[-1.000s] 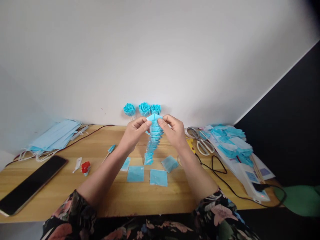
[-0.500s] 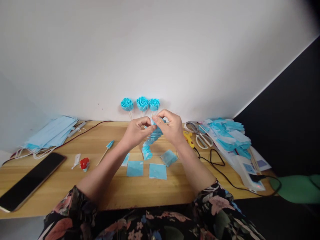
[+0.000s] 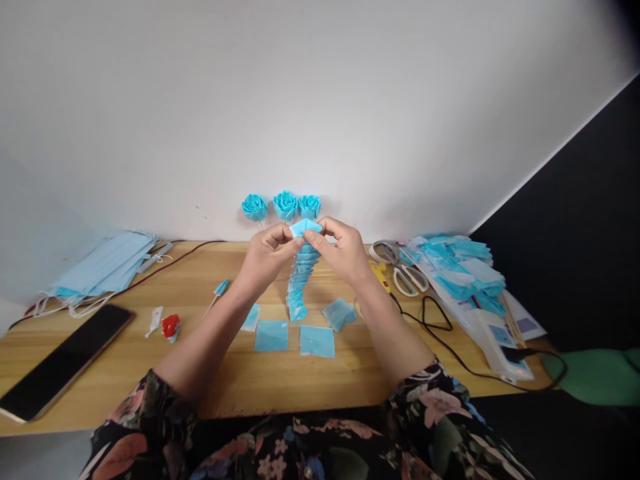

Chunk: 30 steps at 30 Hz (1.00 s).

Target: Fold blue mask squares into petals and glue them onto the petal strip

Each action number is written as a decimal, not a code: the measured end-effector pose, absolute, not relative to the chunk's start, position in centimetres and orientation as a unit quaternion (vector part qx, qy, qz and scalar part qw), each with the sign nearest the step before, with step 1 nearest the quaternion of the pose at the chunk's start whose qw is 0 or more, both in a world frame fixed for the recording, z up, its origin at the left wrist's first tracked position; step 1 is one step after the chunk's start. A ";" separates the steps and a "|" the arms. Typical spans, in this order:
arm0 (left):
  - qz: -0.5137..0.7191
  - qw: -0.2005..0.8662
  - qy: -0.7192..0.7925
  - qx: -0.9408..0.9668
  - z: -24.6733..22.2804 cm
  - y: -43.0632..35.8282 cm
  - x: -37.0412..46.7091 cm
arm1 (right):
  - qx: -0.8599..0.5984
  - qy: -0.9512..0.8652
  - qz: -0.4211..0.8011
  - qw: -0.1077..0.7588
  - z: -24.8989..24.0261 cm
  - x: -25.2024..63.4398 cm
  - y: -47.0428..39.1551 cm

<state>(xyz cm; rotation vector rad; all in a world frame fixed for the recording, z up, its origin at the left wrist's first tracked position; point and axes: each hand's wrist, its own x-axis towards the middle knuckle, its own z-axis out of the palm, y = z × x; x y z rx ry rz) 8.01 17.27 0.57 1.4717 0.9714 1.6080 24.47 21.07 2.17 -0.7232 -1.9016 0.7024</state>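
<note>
Between my left hand (image 3: 270, 257) and my right hand (image 3: 343, 250) is a small piece of light blue mask fabric (image 3: 306, 227), folded to a peak at the top. The fingers and thumbs of both hands pinch its lower corners. Below it, a row of folded blue petals (image 3: 300, 283) overlaps in a curved line on the table. Nearer to me lie flat blue fabric squares, one at the left (image 3: 271, 335), another beside it (image 3: 317, 341), and a rumpled one (image 3: 339, 314). A stick with a blue wrapped tip (image 3: 221, 287) lies left of my left forearm.
Three blue fabric roses (image 3: 285, 206) on sticks stand by the wall. To the left are stacked face masks (image 3: 103, 263), a phone (image 3: 67, 360) and a red wrapper (image 3: 171, 327). On the right: scissors (image 3: 410, 280), a yellow glue gun (image 3: 380, 275), blue scraps (image 3: 457, 267), a power strip (image 3: 500, 347) with a black cord.
The fabric piece between my fingers now shows a clear folded peak, turned toward me. My hands have shifted only slightly, and more of the petal row is visible beneath them.
</note>
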 end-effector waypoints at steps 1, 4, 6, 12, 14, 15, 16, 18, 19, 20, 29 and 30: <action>0.627 0.368 0.376 0.574 0.5 17.3 8.0 | -0.302 -0.778 0.274 0.478 2.1 24.4 21.0; 0.637 0.370 0.371 0.565 0.6 17.4 7.8 | -0.298 -0.774 0.279 0.484 1.9 24.3 21.0; 0.651 0.374 0.368 0.549 0.8 17.5 7.5 | -0.284 -0.767 0.316 0.482 1.8 24.4 21.4; 0.672 0.392 0.353 0.520 0.7 17.9 6.9 | -0.265 -0.768 0.365 0.454 1.8 24.5 21.7; 0.666 0.411 0.338 0.523 0.5 18.0 7.0 | -0.277 -0.757 0.347 0.479 1.9 24.3 21.5; 0.662 0.423 0.328 0.524 0.4 18.0 7.0 | -0.280 -0.751 0.340 0.491 1.9 24.3 21.4; 0.658 0.434 0.320 0.526 0.4 18.1 7.1 | -0.282 -0.747 0.335 0.500 2.0 24.3 21.2; 0.647 0.444 0.320 0.532 0.3 18.1 7.2 | -0.288 -0.747 0.318 0.508 2.1 24.2 21.0; 0.638 0.442 0.330 0.538 0.3 18.1 7.2 | -0.293 -0.748 0.307 0.510 2.2 24.2 20.9; 0.629 0.436 0.345 0.544 0.4 18.1 7.3 | -0.298 -0.750 0.296 0.511 2.2 24.2 20.8; 0.667 0.375 0.372 0.525 0.7 17.8 7.2 | -0.289 -0.743 0.351 0.491 1.6 24.5 21.9; 0.671 0.374 0.369 0.524 0.6 17.9 7.1 | -0.280 -0.747 0.365 0.481 1.6 24.5 22.0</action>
